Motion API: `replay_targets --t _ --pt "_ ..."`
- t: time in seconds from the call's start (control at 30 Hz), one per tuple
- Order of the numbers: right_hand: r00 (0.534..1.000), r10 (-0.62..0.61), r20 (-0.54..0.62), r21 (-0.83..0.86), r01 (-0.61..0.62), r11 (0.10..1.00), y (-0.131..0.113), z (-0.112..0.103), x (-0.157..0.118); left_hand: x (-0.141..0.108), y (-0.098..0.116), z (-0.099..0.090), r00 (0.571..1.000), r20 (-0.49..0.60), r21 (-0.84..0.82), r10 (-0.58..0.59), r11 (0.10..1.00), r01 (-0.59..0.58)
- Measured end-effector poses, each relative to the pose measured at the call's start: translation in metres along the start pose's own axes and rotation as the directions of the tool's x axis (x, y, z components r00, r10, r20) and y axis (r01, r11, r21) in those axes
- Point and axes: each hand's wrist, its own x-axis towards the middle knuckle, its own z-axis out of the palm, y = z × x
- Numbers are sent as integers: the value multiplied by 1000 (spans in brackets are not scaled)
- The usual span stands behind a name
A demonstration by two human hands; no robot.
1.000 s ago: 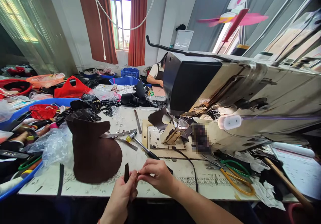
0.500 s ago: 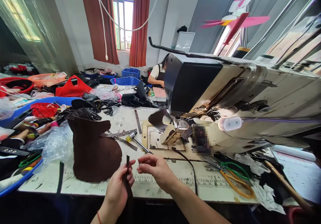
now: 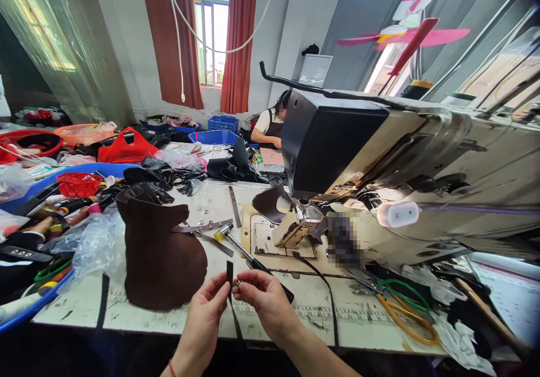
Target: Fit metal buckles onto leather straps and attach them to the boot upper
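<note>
A narrow dark strap [image 3: 230, 273] is pinched upright in my left hand [image 3: 207, 306], its lower part hanging past the table's front edge. My right hand [image 3: 268, 304] is closed on a small shiny metal piece [image 3: 238, 284], right beside the strap. The two hands' fingertips nearly meet. To the left of them lies a dark brown leather piece [image 3: 162, 259]. Behind my right hand is a hammer [image 3: 240, 247] with a yellow-and-metal head and a black grip.
A sewing machine [image 3: 337, 140] fills the right side. Scissors with orange handles [image 3: 409, 321] lie at the right front. A blue tray [image 3: 90, 169] of tools and plastic bags stands left. Across the table sits a person [image 3: 270, 126].
My hands have come together, the right one bringing the small metal piece to the strap. More of the hammer's grip shows. The view has shifted slightly.
</note>
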Motion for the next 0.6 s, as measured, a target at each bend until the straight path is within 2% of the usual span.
replay_targets --t 0.1,0.27,0.37,0.43,0.5,0.6 --pt "999 -32 -37 -20 31 999 3 7 -3 -2 2 6 1000 -29 -54 2 999 -3" --pt "995 -83 -54 -105 77 992 -3 15 -5 -2 0 6 1000 25 -95 4 995 -2" --pt "992 -104 -72 -113 95 989 -4 16 -6 0 0 2 1000 -2 -139 -20 990 20" --pt "986 -150 -72 -183 135 974 -3 14 -7 1 1 0 999 -39 -104 -32 994 28" --pt "969 -244 -45 -325 217 920 -1 11 -9 1 2 0 996 -90 -40 -28 999 24" --pt "913 -406 39 -508 368 779 2 6 -11 -3 4 2 991 -130 6 -3 1000 3"
